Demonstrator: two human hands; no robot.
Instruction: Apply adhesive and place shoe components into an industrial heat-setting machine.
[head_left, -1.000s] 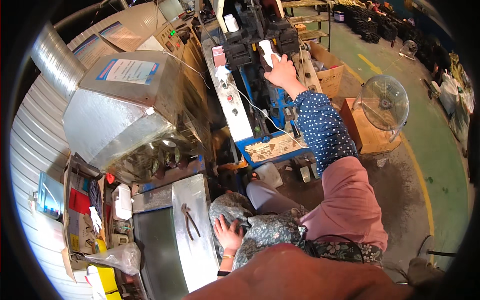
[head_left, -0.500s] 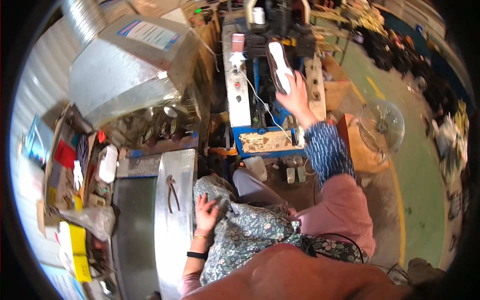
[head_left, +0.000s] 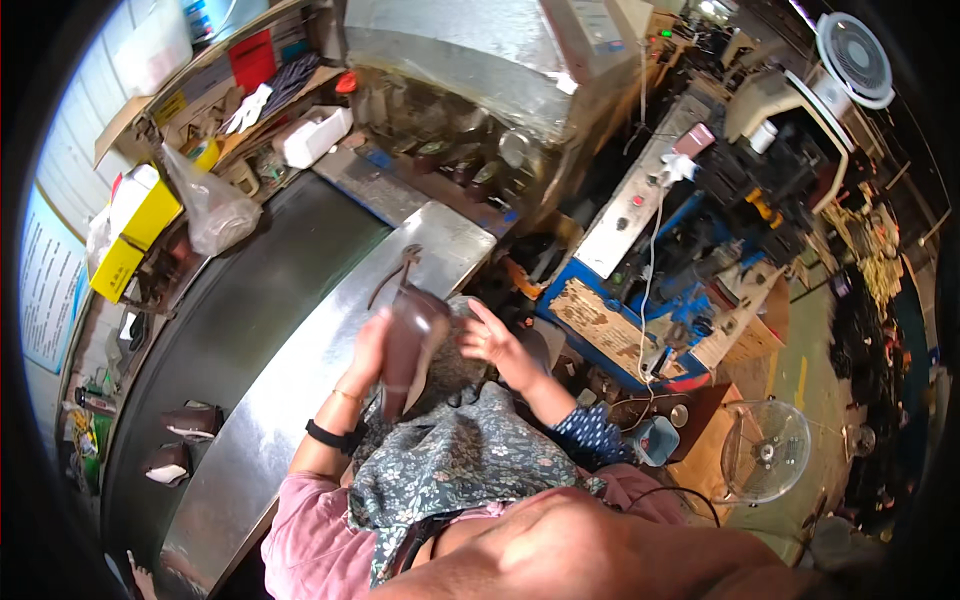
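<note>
In front of my lap I hold a brown shoe (head_left: 414, 345) with a pale sole edge, its length running up and down the picture. My left hand (head_left: 368, 352) grips its left side, at the edge of the metal tabletop. To the right of the shoe is my right hand (head_left: 495, 345), fingers spread and apart from it. A pair of pincers (head_left: 400, 268) lies on the metal tabletop (head_left: 330, 350), partly behind the shoe.
Left of the tabletop runs a dark conveyor belt (head_left: 260, 285) carrying shoe pieces (head_left: 190, 420). Another person's hand (head_left: 140, 575) shows at the lower left. A blue-framed machine (head_left: 600, 320) stands ahead right, with a wire-guarded fan (head_left: 765, 450) nearer me. A metal hood (head_left: 450, 40) is ahead.
My view has turned left. My right hand has come back from the machine and let go of the shoe. My left hand has left my lap and now grips a brown shoe.
</note>
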